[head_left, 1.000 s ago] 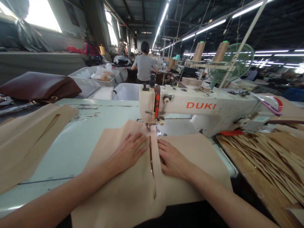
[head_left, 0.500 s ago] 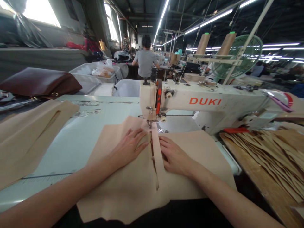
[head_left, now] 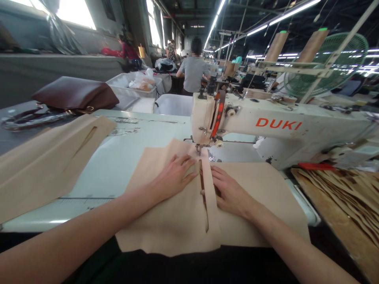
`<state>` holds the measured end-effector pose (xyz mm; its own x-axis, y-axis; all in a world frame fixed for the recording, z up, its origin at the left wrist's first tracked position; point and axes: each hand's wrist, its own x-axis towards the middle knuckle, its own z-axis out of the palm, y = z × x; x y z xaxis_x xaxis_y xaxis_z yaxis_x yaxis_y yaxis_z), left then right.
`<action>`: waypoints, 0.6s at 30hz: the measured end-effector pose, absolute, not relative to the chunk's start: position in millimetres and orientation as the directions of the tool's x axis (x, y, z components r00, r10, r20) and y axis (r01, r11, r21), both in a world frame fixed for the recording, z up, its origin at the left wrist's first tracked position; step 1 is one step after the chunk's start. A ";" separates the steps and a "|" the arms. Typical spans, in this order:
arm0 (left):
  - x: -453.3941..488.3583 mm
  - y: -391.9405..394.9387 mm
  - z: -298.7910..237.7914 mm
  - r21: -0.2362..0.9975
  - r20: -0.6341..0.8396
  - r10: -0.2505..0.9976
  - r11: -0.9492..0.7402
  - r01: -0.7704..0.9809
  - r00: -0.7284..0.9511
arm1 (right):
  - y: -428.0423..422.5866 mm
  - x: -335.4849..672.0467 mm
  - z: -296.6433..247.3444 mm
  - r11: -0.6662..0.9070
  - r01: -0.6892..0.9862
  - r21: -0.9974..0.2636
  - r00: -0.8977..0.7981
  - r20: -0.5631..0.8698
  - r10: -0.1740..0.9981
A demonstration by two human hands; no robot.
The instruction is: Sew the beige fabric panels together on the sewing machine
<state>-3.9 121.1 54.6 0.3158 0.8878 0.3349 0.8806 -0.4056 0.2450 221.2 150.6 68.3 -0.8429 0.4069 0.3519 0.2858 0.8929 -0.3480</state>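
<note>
A beige fabric piece lies on the pale sewing table, with a narrow strip running toward the needle of the white DUKI sewing machine. My left hand lies flat on the fabric left of the strip, fingers stretched out. Just right of the strip, my right hand presses flat on the fabric, fingers extended toward the presser foot.
A stack of beige cut pieces lies at the left. A brown bag sits behind it. Tan pieces are piled on a wooden board at the right. A person in grey works at a station ahead; a green fan stands behind the machine.
The fabric has slid further away, toward the needle, with both hands flat on it. The view has shifted to the left, so the machine and hands sit further right.
</note>
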 end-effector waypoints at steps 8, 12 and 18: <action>-5.2 121.0 54.0 0.259 0.360 0.877 -0.421 0.869 0.318 | 150.6 221.7 68.0 0.896 0.254 -0.365 -0.844 0.369 0.389; -5.4 119.6 53.3 0.264 0.364 0.875 -0.424 0.866 0.318 | 150.6 221.2 67.0 0.893 0.256 -0.371 -0.844 0.364 0.394; -4.5 118.5 53.3 0.281 0.367 0.877 -0.421 0.862 0.309 | 150.7 221.5 67.0 0.896 0.268 -0.354 -0.839 0.372 0.398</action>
